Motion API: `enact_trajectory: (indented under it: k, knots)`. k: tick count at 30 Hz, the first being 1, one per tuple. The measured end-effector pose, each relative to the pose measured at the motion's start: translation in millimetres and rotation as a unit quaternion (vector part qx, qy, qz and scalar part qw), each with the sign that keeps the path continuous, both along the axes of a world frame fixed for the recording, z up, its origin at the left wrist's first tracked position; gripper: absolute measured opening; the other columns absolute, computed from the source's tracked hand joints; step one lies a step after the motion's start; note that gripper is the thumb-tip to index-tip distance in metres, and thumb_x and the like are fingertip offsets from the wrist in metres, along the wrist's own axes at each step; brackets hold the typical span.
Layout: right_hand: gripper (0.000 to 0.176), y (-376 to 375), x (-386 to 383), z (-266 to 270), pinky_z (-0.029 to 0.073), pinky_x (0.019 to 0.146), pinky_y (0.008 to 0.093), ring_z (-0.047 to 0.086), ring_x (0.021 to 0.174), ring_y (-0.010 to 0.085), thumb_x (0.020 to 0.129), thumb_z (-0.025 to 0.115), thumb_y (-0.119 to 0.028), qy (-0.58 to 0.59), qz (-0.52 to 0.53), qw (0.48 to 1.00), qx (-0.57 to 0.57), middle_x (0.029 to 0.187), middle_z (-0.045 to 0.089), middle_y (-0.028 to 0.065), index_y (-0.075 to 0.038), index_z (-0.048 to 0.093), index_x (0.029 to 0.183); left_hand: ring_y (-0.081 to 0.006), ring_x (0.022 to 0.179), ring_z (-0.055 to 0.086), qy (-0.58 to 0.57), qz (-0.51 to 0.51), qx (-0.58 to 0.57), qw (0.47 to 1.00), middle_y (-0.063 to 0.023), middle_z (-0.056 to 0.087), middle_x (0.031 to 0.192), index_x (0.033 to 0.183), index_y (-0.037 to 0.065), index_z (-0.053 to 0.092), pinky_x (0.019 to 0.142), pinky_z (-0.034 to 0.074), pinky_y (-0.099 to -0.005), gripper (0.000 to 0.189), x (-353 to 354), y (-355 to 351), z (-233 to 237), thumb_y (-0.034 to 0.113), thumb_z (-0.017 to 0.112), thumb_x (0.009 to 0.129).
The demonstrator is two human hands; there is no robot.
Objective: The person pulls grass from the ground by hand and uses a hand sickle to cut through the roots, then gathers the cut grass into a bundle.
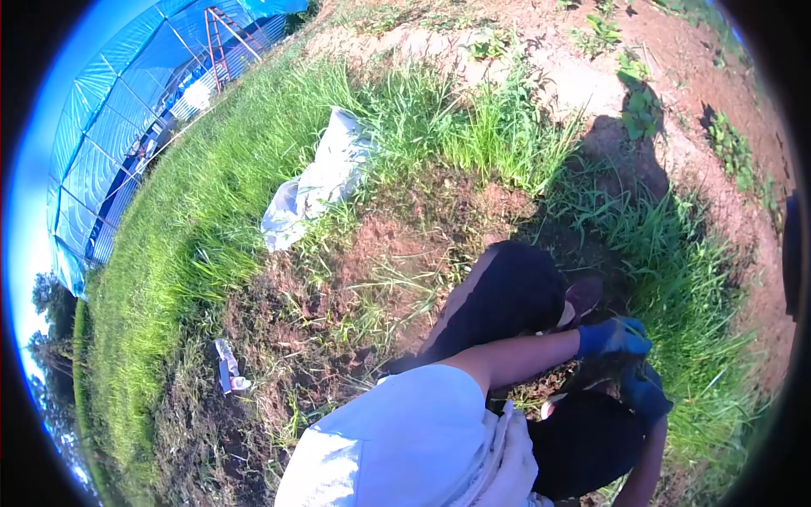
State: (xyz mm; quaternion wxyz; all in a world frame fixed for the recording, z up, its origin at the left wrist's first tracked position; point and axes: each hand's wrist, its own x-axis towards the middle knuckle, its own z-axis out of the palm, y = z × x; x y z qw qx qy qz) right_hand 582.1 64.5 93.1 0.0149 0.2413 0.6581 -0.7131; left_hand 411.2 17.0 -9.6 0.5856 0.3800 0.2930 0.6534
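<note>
My left hand (615, 336), in a blue glove, is at the edge of the tall grass (705, 338) with its fingers curled round some blades. Close below it in the picture is my right hand (646, 393), also gloved and partly in shadow. Its fingers look bent inward, and what lies in them is hidden. Both hands are near each other, just beyond my bent knees in dark trousers (583, 439). A dark shoe (585, 296) shows beside my left wrist.
A white sack (325, 177) lies at the grass edge. Clear plastic bottle-like litter (226, 363) rests on the weedy soil (279, 338). Farther off stand a blue-covered frame structure (110, 144) and a reddish ladder (218, 51). Bare reddish earth with small plants (731, 148) runs along the right.
</note>
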Motion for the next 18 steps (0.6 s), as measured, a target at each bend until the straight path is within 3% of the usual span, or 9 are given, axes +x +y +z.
enact_trajectory:
  k: [1, 2, 3, 6, 8, 9, 11, 14, 18]
  knots:
    - [0.027, 4, -3, -8, 0.050, 0.077, 0.0325, 0.062, 0.089, 0.0191, 0.089, 0.057, -0.015, -0.111, 0.063, 0.965, 0.228, 0.104, 0.065, 0.0103, -0.004, 0.061, 0.113, -0.0153, 0.087, 0.062, 0.212, 0.064, -0.030, 0.975, -0.0074, 0.065, 0.099, 0.111, 0.000, 0.058, 0.077, 0.050, -0.0289, 0.039, -3, -17, 13, 0.019, 0.070, 0.080]
    - [0.027, 5, -7, -15, 0.050, 0.077, 0.0351, 0.063, 0.090, 0.0233, 0.087, 0.058, -0.015, -0.212, 0.120, 0.862, 0.444, 0.102, 0.066, 0.0131, -0.006, 0.061, 0.113, -0.0153, 0.087, 0.062, 0.213, 0.072, -0.027, 0.974, -0.0074, 0.065, 0.099, 0.111, 0.000, 0.058, 0.077, 0.050, -0.0289, 0.039, -4, -29, 22, 0.019, 0.070, 0.080]
    - [0.026, 3, -8, -20, 0.048, 0.078, 0.0394, 0.063, 0.092, 0.0337, 0.087, 0.056, -0.017, -0.121, 0.112, 0.881, 0.442, 0.098, 0.066, 0.0191, -0.007, 0.061, 0.111, -0.0158, 0.088, 0.062, 0.228, 0.078, -0.039, 0.970, -0.0083, 0.064, 0.099, 0.115, 0.000, 0.056, 0.078, 0.049, -0.0293, 0.045, 0, -38, 24, 0.018, 0.072, 0.077]
    - [0.026, 24, -9, -44, 0.048, 0.077, 0.0412, 0.061, 0.093, 0.0398, 0.089, 0.053, -0.021, -0.004, 0.105, 0.931, 0.349, 0.097, 0.065, 0.0218, -0.005, 0.061, 0.108, -0.0175, 0.092, 0.059, 0.222, 0.066, -0.066, 0.970, -0.0109, 0.062, 0.098, 0.121, -0.001, 0.051, 0.082, 0.048, -0.0310, 0.061, 9, -49, 15, 0.021, 0.075, 0.070]
    - [0.026, 25, -18, -29, 0.048, 0.077, 0.0417, 0.062, 0.093, 0.0394, 0.090, 0.051, -0.022, -0.105, 0.109, 0.905, 0.397, 0.097, 0.065, 0.0220, -0.004, 0.061, 0.106, -0.0163, 0.089, 0.058, 0.331, 0.255, 0.054, 0.907, -0.0102, 0.061, 0.093, 0.124, -0.002, 0.048, 0.081, 0.048, -0.0303, 0.060, 20, -50, 5, 0.017, 0.073, 0.073]
    - [0.025, 15, -31, -6, 0.049, 0.076, 0.0400, 0.063, 0.090, 0.0351, 0.089, 0.051, -0.017, -0.123, 0.139, 0.883, 0.432, 0.097, 0.066, 0.0206, -0.002, 0.061, 0.107, -0.0163, 0.089, 0.058, 0.328, 0.259, 0.052, 0.907, -0.0102, 0.061, 0.093, 0.124, -0.002, 0.048, 0.081, 0.048, -0.0303, 0.060, 25, -48, 4, 0.017, 0.073, 0.073]
    - [0.022, 14, -41, -4, 0.049, 0.072, 0.0385, 0.064, 0.083, 0.0310, 0.086, 0.052, -0.011, -0.161, 0.145, 0.845, 0.488, 0.094, 0.066, 0.0186, 0.000, 0.061, 0.102, -0.0148, 0.086, 0.059, 0.249, 0.385, -0.107, 0.882, -0.0097, 0.061, 0.092, 0.123, -0.004, 0.047, 0.079, 0.049, -0.0292, 0.054, 34, -45, 6, 0.013, 0.071, 0.077]
    - [0.014, 16, -49, -33, 0.047, 0.066, 0.0397, 0.063, 0.076, 0.0319, 0.082, 0.055, -0.009, -0.064, 0.081, 0.880, 0.464, 0.088, 0.066, 0.0188, 0.000, 0.061, 0.091, -0.0132, 0.078, 0.058, 0.073, 0.481, -0.106, 0.867, -0.0075, 0.061, 0.086, 0.115, -0.005, 0.050, 0.073, 0.049, -0.0283, 0.043, 33, -53, 35, 0.011, 0.070, 0.079]
    - [0.009, -14, -48, -30, 0.046, 0.060, 0.0377, 0.061, 0.066, 0.0235, 0.076, 0.059, -0.003, -0.032, 0.137, 0.890, 0.433, 0.077, 0.066, 0.0099, -0.003, 0.062, 0.084, -0.0119, 0.072, 0.058, 0.038, 0.298, -0.212, 0.930, -0.0043, 0.062, 0.078, 0.089, 0.001, 0.057, 0.068, 0.050, -0.0283, 0.030, 8, -83, 50, 0.025, 0.073, 0.080]
